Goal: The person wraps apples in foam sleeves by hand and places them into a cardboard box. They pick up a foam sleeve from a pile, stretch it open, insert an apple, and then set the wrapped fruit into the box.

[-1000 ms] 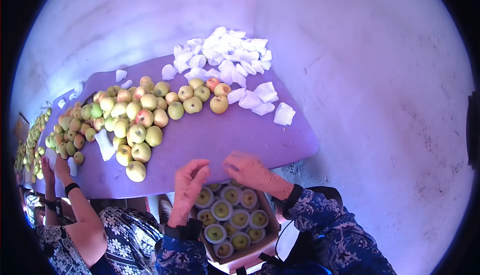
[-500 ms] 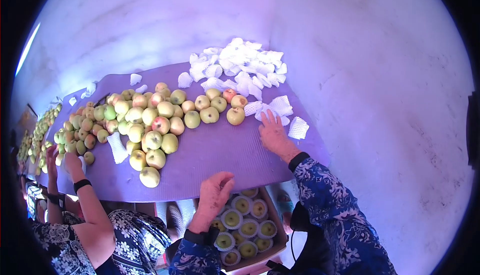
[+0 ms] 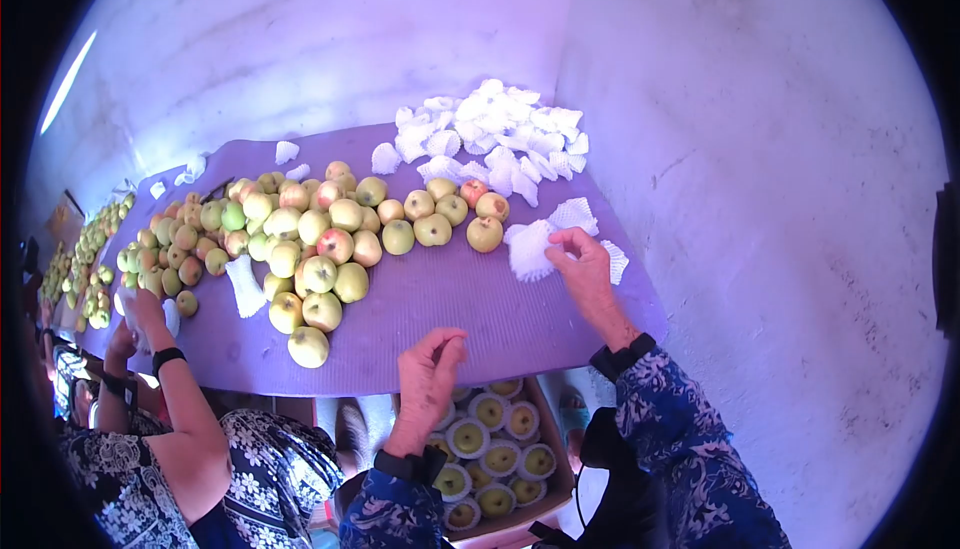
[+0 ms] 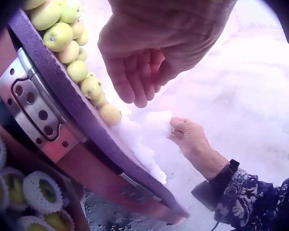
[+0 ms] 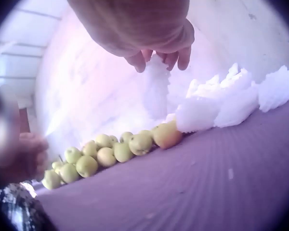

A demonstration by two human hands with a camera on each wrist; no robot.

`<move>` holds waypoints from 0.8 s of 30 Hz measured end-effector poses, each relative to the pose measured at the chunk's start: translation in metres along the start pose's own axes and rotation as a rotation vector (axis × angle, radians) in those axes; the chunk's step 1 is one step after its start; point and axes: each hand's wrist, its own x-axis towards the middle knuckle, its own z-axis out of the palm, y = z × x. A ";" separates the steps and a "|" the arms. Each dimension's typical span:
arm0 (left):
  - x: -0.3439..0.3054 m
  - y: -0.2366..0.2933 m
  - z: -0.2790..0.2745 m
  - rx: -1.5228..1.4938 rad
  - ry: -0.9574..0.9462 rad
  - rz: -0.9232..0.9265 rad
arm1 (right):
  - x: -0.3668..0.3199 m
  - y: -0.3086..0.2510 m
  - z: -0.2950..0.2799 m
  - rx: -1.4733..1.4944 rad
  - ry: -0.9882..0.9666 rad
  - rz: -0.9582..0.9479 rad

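Observation:
My right hand (image 3: 590, 277) pinches a white foam net sleeve (image 3: 530, 252) at its edge, over the right part of the purple-covered table (image 3: 450, 294). In the right wrist view the sleeve (image 5: 156, 91) hangs down from the fingertips. My left hand (image 3: 428, 374) hovers at the table's front edge, fingers loosely curled with nothing in them. Left of the right hand lie loose yellow-green apples (image 3: 485, 234), some blushed red. Below the left hand stands a cardboard box (image 3: 558, 439) holding apples in foam nets (image 3: 468, 437).
A heap of white foam nets (image 3: 490, 124) lies at the table's back, with a few more (image 3: 573, 214) near my right hand. Another person's arm (image 3: 180, 389) works at the left beside the large apple pile (image 3: 315, 224). A pale wall (image 3: 760, 199) bounds the right side.
My right hand has reached from above the box to the foam nets on the right and now lifts one. My left hand stays near the table edge as the view shifts.

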 end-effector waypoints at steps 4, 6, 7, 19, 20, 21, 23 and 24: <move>0.004 0.005 0.003 -0.093 0.023 -0.019 | -0.024 -0.019 0.020 0.172 -0.161 0.122; 0.005 0.004 0.005 -0.131 0.043 -0.059 | -0.035 -0.021 0.033 0.299 -0.228 0.142; 0.006 0.003 0.006 -0.150 0.054 -0.077 | -0.039 -0.025 0.039 0.379 -0.272 0.149; 0.020 -0.001 0.005 -0.122 0.302 0.020 | -0.050 -0.027 0.058 0.482 -0.470 0.044; 0.021 -0.002 0.002 -0.051 0.280 0.045 | -0.051 -0.029 0.057 0.459 -0.493 0.058; 0.021 -0.005 0.000 0.020 0.258 0.069 | -0.052 -0.031 0.056 0.436 -0.516 0.073; 0.019 -0.007 -0.002 0.024 0.203 0.035 | -0.054 -0.035 0.054 0.429 -0.567 0.073; 0.019 -0.006 -0.003 -0.042 0.169 -0.023 | -0.055 -0.036 0.055 0.427 -0.593 0.074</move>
